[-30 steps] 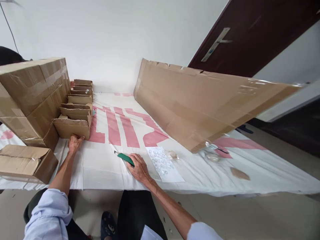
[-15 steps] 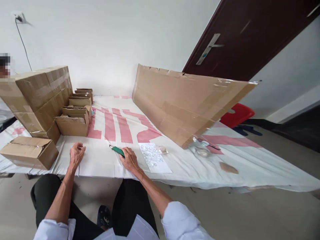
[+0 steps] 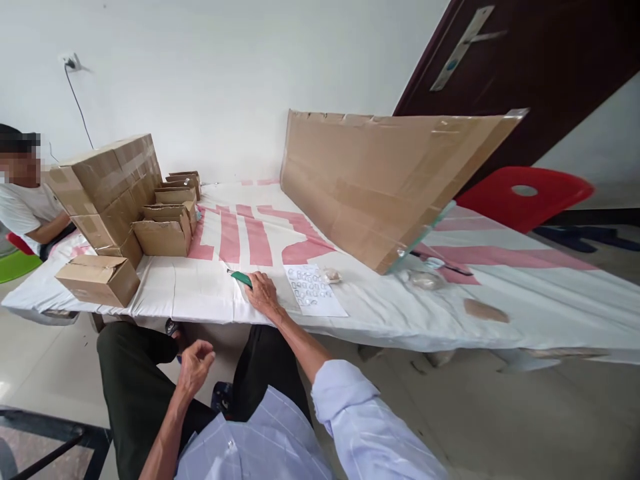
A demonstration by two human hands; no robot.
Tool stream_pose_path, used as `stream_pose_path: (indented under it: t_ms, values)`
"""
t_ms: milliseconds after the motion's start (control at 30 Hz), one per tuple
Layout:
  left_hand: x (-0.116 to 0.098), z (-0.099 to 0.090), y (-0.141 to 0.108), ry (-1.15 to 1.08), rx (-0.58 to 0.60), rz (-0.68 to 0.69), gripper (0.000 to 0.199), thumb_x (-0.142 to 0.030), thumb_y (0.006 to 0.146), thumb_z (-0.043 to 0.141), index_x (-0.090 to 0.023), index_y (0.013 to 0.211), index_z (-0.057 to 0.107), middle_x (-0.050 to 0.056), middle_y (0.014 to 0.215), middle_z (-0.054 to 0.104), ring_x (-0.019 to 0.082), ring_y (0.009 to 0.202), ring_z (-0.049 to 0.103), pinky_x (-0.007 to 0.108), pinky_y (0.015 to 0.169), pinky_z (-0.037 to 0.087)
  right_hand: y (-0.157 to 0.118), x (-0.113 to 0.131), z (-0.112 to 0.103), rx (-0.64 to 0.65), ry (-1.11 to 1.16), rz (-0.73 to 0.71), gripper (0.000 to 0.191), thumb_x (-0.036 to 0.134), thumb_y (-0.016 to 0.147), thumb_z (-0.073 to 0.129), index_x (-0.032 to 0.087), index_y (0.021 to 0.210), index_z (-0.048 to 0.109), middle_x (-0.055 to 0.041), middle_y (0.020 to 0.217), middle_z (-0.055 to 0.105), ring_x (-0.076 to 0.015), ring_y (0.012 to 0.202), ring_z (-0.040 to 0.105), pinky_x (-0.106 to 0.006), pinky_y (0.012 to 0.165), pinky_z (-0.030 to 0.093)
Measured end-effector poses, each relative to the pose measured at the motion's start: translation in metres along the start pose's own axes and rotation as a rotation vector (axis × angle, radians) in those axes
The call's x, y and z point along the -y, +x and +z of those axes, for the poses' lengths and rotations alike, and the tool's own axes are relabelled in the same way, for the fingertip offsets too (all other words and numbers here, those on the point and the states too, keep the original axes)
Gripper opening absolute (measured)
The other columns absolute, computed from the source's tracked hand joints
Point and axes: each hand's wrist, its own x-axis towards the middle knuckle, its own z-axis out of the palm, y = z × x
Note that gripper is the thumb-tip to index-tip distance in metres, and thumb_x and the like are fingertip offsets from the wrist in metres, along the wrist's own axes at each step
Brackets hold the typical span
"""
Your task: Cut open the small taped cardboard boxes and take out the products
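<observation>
My right hand [image 3: 263, 293] rests on the table, closed round the green handle of a box cutter [image 3: 242, 278]. The cutter's tip points left across the white cloth. In front of my lap, below the table edge, my left hand [image 3: 196, 367] hangs with fingers loosely bent and apart, holding nothing I can see. To the right of my right hand lies a white sheet [image 3: 320, 305] with rows of small clear pieces on it. Touching its right edge is a small clear bag [image 3: 331, 275] of light-brown contents.
A closed carton [image 3: 100, 280] sits at the table's left front. Behind it are stacked taped cartons [image 3: 107, 177] and a row of open boxes [image 3: 161, 238]. A big cardboard panel [image 3: 370, 180] leans at the back right, near a red chair [image 3: 500, 193]. Another person [image 3: 30, 200] sits far left.
My left hand has drawn back from above the table to over my lap. My right hand keeps the box cutter at about the same spot. The view has shifted.
</observation>
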Motion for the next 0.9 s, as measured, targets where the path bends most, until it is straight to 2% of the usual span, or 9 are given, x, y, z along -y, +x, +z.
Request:
stream_pose_path:
  t_ms: [100,200,333,567,900]
  values:
    - [0.011,0.017,-0.018,0.009,0.137,-0.048,0.022,-0.038,0.074,0.076,-0.018,0.082,0.073,0.004,0.074,0.072,0.020,0.069,0.064,0.031,0.068,0.052,0.001,0.001,-0.001,-0.002,-0.010,0.003,0.021,0.018,0.098,0.062,0.018,0.118,0.069,-0.0124,0.116,0.069,-0.0288,0.110,0.056,-0.037,0.092,0.040]
    - [0.016,0.030,-0.024,0.020,0.264,-0.070,0.019,-0.032,0.074,0.073,-0.017,0.087,0.075,0.004,0.076,0.074,0.020,0.070,0.065,0.032,0.069,0.051,0.002,0.001,-0.001,-0.007,-0.026,-0.001,0.021,0.018,0.098,0.062,0.018,0.118,0.069,-0.0116,0.116,0.069,-0.0281,0.110,0.056,-0.036,0.093,0.039]
    - [0.022,0.036,-0.024,0.030,0.349,-0.092,0.022,-0.030,0.075,0.071,-0.017,0.093,0.075,0.003,0.080,0.074,0.020,0.073,0.064,0.032,0.069,0.049,0.002,0.000,-0.001,-0.007,-0.046,-0.019,0.020,0.018,0.098,0.063,0.019,0.118,0.069,-0.0110,0.116,0.069,-0.0272,0.110,0.055,-0.035,0.093,0.039]
    - [0.032,0.027,-0.035,0.023,0.339,-0.134,0.026,-0.029,0.076,0.067,-0.018,0.099,0.074,0.000,0.077,0.068,0.020,0.073,0.060,0.033,0.070,0.046,-0.002,-0.004,0.003,0.001,-0.062,-0.035,0.020,0.018,0.099,0.061,0.018,0.118,0.068,-0.0113,0.116,0.068,-0.0278,0.110,0.055,-0.035,0.091,0.039]
    - [0.028,0.016,-0.046,0.074,0.298,-0.094,0.022,-0.024,0.080,0.072,-0.017,0.101,0.075,0.003,0.085,0.071,0.021,0.081,0.066,0.034,0.077,0.049,-0.009,-0.004,0.004,-0.031,-0.053,-0.051,0.022,0.016,0.096,0.060,0.017,0.116,0.068,-0.0108,0.110,0.068,-0.0275,0.107,0.055,-0.035,0.091,0.040]
